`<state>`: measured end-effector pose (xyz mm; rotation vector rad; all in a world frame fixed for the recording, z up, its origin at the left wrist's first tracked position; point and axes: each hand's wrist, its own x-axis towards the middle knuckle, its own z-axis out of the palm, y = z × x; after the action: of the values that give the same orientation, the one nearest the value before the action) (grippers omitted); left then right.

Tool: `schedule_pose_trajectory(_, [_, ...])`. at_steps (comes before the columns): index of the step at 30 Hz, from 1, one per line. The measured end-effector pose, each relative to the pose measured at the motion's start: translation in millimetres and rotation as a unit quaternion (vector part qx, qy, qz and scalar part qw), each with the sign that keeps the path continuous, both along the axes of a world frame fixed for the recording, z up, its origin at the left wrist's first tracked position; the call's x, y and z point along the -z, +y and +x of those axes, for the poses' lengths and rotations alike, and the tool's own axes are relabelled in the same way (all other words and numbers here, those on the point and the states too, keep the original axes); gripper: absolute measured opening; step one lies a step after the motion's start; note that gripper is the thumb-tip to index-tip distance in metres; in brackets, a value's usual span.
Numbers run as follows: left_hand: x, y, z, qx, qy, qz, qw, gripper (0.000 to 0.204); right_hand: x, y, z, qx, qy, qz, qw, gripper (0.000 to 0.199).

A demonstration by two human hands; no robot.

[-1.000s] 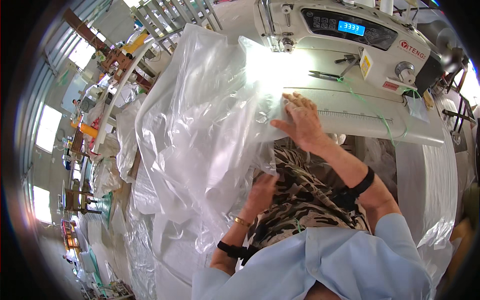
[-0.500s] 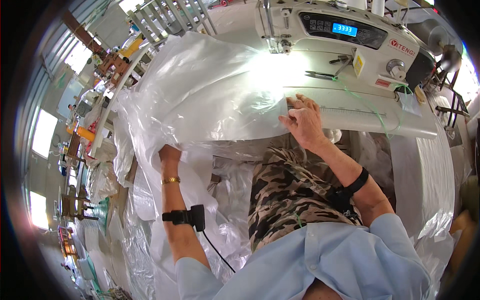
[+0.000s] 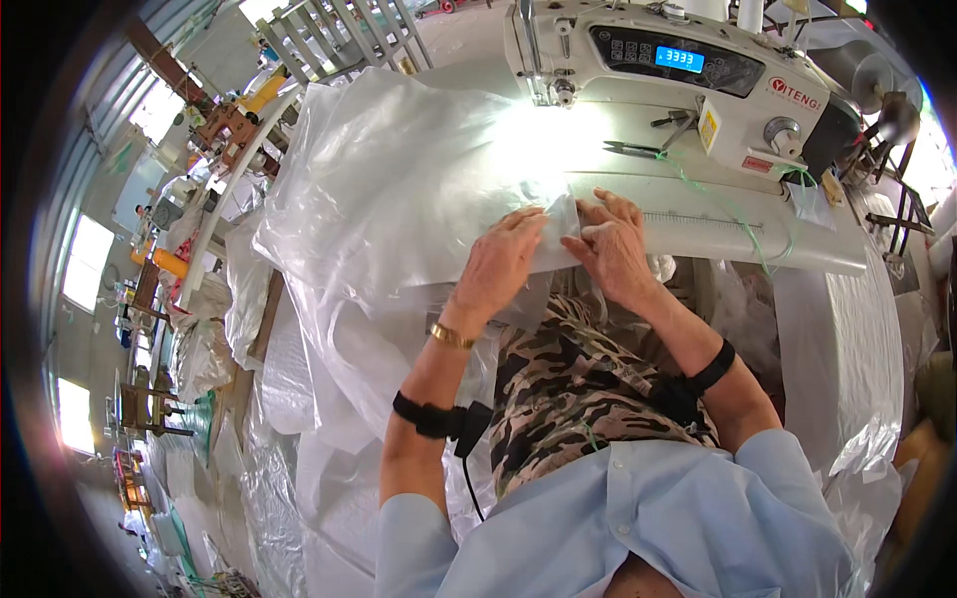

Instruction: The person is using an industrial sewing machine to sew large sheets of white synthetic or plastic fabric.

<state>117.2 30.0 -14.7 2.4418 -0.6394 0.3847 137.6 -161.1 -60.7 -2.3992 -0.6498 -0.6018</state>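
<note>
A large sheet of clear plastic film (image 3: 389, 169) lies spread over the sewing machine's bed, its left part hanging over the front edge. My left hand (image 3: 501, 257) is on the film near its right end, fingers bent and together, thumb mostly hidden. Close by on the right, my right hand (image 3: 615, 244) pinches the film's right edge between thumb and curled fingers. Both hands are below the bright lamp spot, in front of the sewing machine (image 3: 678, 80). Thread snips (image 3: 635, 149) with green string lie on the bed behind my right hand.
A ruler scale (image 3: 703, 221) runs along the bed's front edge to the right. More plastic film (image 3: 349, 478) hangs and heaps at lower left, and a white stack (image 3: 835, 349) stands at right. A slatted metal rack (image 3: 344, 40) stands behind. A cable hangs from my left forearm's strap.
My left hand has come up and right from under the film's hanging left part to beside my right hand. The film's left side has shifted inward. My right hand stays at the right edge.
</note>
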Motion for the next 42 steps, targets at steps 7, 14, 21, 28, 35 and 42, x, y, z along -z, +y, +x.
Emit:
schedule_pose_trajectory(7, [39,18,22,0.045,-0.022,-0.110,0.993,0.030,-17,-16,-15,0.017,-0.045,-0.097,0.994,0.029])
schedule_pose_trajectory(14, [30,22,22,0.035,0.078,-0.204,0.975,0.031,-17,-4,-25,-0.050,-0.096,-0.123,0.986,0.039])
schedule_pose_trajectory(21, [22,26,24,0.021,0.168,-0.237,0.956,0.030,-2,14,-22,-0.114,-0.105,-0.097,0.983,0.027])
schedule_pose_trajectory(28, [12,36,25,0.082,0.187,-0.244,0.948,0.029,-17,12,-16,-0.094,-0.068,-0.028,0.993,0.011])
schedule_pose_trajectory(35, [1,43,16,0.120,0.165,-0.058,0.977,0.040,-29,4,-10,-0.112,-0.065,-0.041,0.991,0.022])
schedule_pose_trajectory(42, [6,43,20,0.099,0.171,-0.064,0.978,0.046,-14,12,-24,-0.164,-0.068,-0.162,0.971,0.025])
